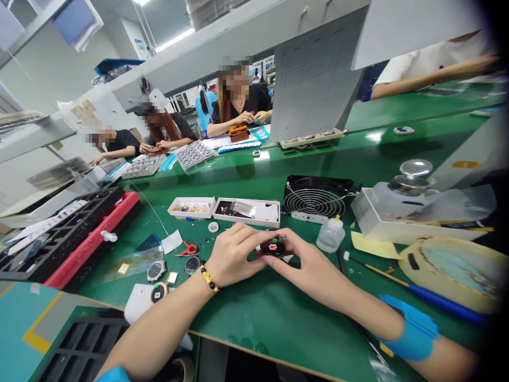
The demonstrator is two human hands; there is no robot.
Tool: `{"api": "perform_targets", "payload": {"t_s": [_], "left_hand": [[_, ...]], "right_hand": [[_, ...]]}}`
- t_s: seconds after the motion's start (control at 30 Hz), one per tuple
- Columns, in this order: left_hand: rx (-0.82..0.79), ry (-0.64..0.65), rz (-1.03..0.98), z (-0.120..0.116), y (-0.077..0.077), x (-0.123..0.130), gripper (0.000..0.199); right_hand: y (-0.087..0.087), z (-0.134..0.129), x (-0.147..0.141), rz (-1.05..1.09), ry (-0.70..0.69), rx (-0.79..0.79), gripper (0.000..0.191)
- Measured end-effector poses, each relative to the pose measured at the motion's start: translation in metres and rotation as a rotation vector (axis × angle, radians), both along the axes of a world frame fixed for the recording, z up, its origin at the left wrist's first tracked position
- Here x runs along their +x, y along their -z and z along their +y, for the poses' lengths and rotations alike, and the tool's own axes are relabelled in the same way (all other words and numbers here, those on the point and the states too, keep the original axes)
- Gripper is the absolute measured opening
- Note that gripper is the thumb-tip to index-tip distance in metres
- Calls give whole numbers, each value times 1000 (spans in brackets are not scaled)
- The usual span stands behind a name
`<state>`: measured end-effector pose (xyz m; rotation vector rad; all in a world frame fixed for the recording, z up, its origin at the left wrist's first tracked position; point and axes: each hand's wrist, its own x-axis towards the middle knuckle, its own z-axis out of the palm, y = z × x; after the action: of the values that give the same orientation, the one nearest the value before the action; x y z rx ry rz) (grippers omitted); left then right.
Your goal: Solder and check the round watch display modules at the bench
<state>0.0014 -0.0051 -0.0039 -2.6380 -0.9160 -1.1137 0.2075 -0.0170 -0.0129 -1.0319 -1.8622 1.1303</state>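
Between my two hands is a round black watch case (pixel 272 246) with small green and red marks on its face. My left hand (pixel 234 252) grips its left side between thumb and fingers. On the opposite side, my right hand (pixel 296 257) pinches it with thumb and forefinger. The case is held above the green bench mat (pixel 254 313). Left of my left wrist lie a watch case (pixel 193 265), a silver-rimmed watch case (pixel 156 270) and another round case (pixel 159 292) on a white block. Red-handled pliers (pixel 188 248) rest just behind them.
Small-part trays (pixel 246 212) and a fan with a wire guard (pixel 316 199) stand behind my hands. To the right are a squeeze bottle (pixel 331 235), a white box (pixel 374 215), a blue-handled screwdriver (pixel 441 302) and a yellowish dish (pixel 417 260). Several people sit across the bench.
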Motion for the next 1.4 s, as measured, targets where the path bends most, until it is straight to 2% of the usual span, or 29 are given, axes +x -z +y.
{"api": "perform_targets", "payload": {"t_s": [0.43,0.77,1.4], "left_hand": [[-27,-6,-32,0,4,2,41],[-235,2,-115,-3,3,4,43],[-284,-2,-111,-2,4,4,44]], "right_hand": [[7,1,2,-32,20,-68,29],[4,-1,2,-54,13,-69,32],[8,2,0,-55,17,-114,35]]}}
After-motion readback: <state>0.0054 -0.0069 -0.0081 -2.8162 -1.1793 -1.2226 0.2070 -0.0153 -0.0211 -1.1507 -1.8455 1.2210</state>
